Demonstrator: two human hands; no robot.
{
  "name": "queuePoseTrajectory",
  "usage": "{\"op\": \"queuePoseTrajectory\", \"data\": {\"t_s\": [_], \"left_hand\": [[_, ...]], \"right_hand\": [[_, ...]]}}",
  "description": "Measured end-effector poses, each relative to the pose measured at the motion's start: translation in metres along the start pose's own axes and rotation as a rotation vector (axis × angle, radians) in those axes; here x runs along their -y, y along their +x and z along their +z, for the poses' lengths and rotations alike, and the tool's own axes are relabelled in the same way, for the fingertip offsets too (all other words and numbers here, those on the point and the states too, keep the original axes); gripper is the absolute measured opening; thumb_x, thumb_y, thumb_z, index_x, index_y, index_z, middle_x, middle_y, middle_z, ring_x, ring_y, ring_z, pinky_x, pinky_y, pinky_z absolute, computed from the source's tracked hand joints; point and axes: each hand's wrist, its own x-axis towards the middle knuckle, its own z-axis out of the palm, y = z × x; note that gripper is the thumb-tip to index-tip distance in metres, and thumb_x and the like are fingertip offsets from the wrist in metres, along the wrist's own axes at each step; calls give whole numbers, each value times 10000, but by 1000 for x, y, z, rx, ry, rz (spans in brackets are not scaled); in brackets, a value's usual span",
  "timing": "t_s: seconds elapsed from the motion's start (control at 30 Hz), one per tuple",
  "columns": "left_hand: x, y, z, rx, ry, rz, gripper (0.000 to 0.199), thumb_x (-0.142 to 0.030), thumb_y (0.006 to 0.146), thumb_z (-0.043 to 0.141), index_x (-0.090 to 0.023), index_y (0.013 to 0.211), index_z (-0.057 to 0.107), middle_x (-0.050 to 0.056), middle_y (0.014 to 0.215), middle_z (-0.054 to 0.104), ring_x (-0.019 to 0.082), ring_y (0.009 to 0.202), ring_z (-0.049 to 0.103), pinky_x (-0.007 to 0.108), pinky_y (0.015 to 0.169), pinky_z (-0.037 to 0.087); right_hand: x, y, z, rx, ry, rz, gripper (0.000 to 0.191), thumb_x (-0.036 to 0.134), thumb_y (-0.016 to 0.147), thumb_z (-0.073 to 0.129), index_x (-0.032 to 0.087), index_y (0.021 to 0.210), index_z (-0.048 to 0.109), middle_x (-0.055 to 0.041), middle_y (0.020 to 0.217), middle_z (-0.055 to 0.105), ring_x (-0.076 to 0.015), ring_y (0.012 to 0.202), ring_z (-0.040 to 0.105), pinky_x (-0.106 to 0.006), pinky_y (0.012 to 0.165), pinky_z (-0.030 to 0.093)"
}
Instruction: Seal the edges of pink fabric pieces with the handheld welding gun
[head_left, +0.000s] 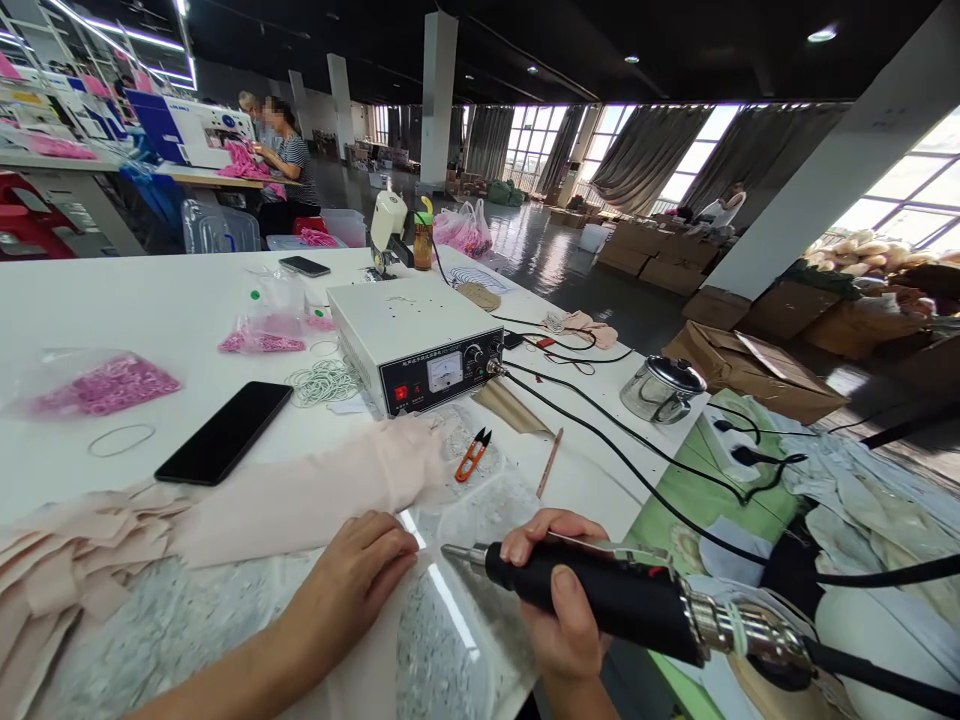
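My right hand (562, 590) is wrapped round a black corded ultrasonic handpiece (600, 595), whose pointed metal tip aims left. Just left of that tip, my left hand (349, 575) presses thin pale pink fabric (371, 665) to a grey marbled sheet (225, 615), its fingers bent and close together. The tip is close to the fingertips; whether it touches the fabric I cannot tell. Another pale pink fabric piece (300, 495) lies beyond my left hand, beside a pile of folded strips (67, 570). Orange thread snips (472, 456) rest past the tip.
A white control box (427, 325) with black cables stands mid-table. Around it are a black phone (225, 432), bags of pink pieces (105, 385), pale elastic loops (324, 381) and a glass mug (661, 388). Cloth and a power strip (724, 448) are at right. People sit farther back.
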Motion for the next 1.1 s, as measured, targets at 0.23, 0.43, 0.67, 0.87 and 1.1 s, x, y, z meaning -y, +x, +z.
{"op": "queuePoseTrajectory", "data": {"t_s": [0.23, 0.43, 0.67, 0.87, 1.1], "left_hand": [[-6, -17, -3, 16, 19, 98, 363, -339, 1148, 330, -238, 1230, 668, 71, 1141, 730, 215, 1044, 696, 337, 919, 555], [-6, -47, -19, 120, 215, 260, 367, -278, 1146, 383, -235, 1460, 569, 17, 1474, 629, 159, 1403, 542, 323, 1282, 240], [-11, -66, -22, 196, 168, 224, 448, -254, 1113, 442, -284, 1559, 460, 16, 1519, 584, 207, 1466, 474, 441, 1289, 199], [-17, -54, -48, 346, 23, 297, 697, -208, 1004, 664, -315, 1618, 353, 30, 1473, 617, 223, 1396, 554, 386, 1236, 341], [-21, -54, -57, 385, 97, 396, 560, -184, 1006, 645, -226, 1543, 493, 27, 1496, 595, 200, 1446, 494, 336, 1245, 315]], "right_hand": [[0, 2, -4, 9, 8, 10, 165, 381, 919, 651, 252, 1020, 634, 8, 866, 602, -134, 629, 629, -331, 599, 583], [-1, 3, -6, -24, 10, -3, 162, 356, 902, 644, 244, 1019, 638, 6, 861, 608, -135, 632, 621, -332, 600, 577], [7, 5, -7, -40, -17, 9, 147, 331, 874, 649, 241, 989, 647, 1, 849, 614, -150, 628, 610, -361, 597, 565], [19, -9, -3, 3, -13, 20, 180, 377, 890, 595, 246, 1006, 640, 3, 822, 577, -146, 583, 583, -336, 538, 528], [20, -23, 5, 78, 17, 90, 166, 406, 930, 609, 272, 1026, 627, 10, 861, 567, -135, 609, 567, -338, 564, 554]]}}
